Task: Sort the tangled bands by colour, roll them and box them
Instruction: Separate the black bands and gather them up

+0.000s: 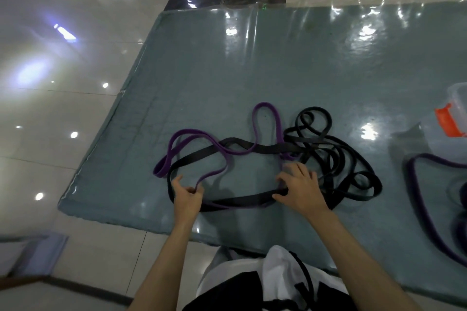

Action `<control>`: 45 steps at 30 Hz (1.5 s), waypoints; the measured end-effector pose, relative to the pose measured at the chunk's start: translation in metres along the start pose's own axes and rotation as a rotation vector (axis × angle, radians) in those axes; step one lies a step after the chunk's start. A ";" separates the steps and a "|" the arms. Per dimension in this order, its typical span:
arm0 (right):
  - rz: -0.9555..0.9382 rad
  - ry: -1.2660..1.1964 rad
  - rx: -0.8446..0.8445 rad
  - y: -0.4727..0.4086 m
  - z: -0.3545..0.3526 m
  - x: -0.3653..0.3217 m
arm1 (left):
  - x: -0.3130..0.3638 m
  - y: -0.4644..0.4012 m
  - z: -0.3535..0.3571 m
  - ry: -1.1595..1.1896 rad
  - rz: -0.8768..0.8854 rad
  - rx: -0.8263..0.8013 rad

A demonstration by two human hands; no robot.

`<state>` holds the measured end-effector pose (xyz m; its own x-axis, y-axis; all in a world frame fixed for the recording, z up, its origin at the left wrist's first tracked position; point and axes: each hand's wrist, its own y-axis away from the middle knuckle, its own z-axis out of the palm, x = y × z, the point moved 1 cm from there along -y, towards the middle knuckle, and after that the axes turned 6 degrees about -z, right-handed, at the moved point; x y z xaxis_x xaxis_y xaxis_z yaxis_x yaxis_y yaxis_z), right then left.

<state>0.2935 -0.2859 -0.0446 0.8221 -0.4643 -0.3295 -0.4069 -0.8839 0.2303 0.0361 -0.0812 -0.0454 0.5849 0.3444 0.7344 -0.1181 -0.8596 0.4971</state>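
— Lying on the mat, what is seen?

— A tangle is seen near the mat's front edge: a purple band is looped through black bands. The purple loops are spread toward the mat's left side; the black coils are piled just right of them, and one black strand is run along the front of the tangle.

— How is the left hand placed?

— It is set at the tangle's front left corner. A purple strand is pinched between its thumb and fingers, where that strand is crossed by the black one.

— And the right hand?

— It is laid on the front black strand, at the near edge of the black pile. Its fingers are curled over that strand and its thumb is pressed against it, so the strand is gripped.

— Is anything else found on the mat?

— A clear box with an orange clasp is stood at the mat's right side, cut off by the frame. In front of the box a second purple band is laid, well apart from the tangle. Whether anything is held in the box cannot be told.

— And around the mat?

— Glossy pale floor tiles are seen to its left and behind it. A white and black garment is seen at its front edge, between the forearms.
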 end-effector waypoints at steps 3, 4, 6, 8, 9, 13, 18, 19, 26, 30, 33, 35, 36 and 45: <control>-0.095 0.124 -0.173 -0.026 -0.009 -0.009 | -0.011 0.002 -0.013 0.022 -0.053 0.012; -0.118 0.169 -0.238 -0.034 -0.011 -0.010 | -0.014 0.003 -0.016 0.023 -0.069 0.003; -0.143 0.189 -0.321 -0.048 -0.014 -0.010 | -0.020 0.005 -0.020 0.008 -0.092 -0.018; -0.146 0.137 -0.351 -0.059 -0.019 -0.007 | -0.025 0.007 -0.023 -0.003 -0.098 -0.041; -0.145 0.127 -0.337 -0.064 -0.022 -0.004 | -0.027 0.009 -0.024 -0.013 -0.097 -0.044; -0.160 0.184 -0.232 -0.083 -0.031 0.008 | -0.033 0.012 -0.026 -0.054 -0.099 -0.023; -0.214 0.368 -0.252 -0.090 -0.031 0.013 | -0.031 0.016 -0.027 -0.035 -0.107 -0.043; -0.202 0.381 -0.211 -0.089 -0.030 0.013 | -0.030 0.017 -0.027 -0.021 -0.103 -0.047; -0.164 0.120 -0.122 -0.077 -0.026 0.020 | -0.013 0.016 -0.018 0.132 -0.041 -0.018; -0.169 -0.249 0.154 -0.055 -0.048 0.042 | -0.002 0.014 -0.013 0.205 -0.050 0.048; -0.143 -0.523 0.308 -0.025 -0.064 0.058 | 0.006 0.013 -0.007 0.250 -0.022 0.062; -0.087 -0.629 0.391 -0.004 -0.073 0.070 | 0.012 0.013 0.000 0.251 -0.018 0.042; -0.055 -0.676 0.437 0.007 -0.076 0.077 | 0.015 0.013 0.004 0.246 -0.014 0.028; 0.476 -1.114 1.053 0.058 -0.073 0.134 | 0.043 0.028 0.046 -0.407 0.024 0.028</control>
<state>0.4090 -0.3957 -0.0089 0.0525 -0.0854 -0.9950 -0.9959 -0.0782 -0.0459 0.0950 -0.1079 -0.0211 0.8528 0.1511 0.4998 -0.1172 -0.8774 0.4653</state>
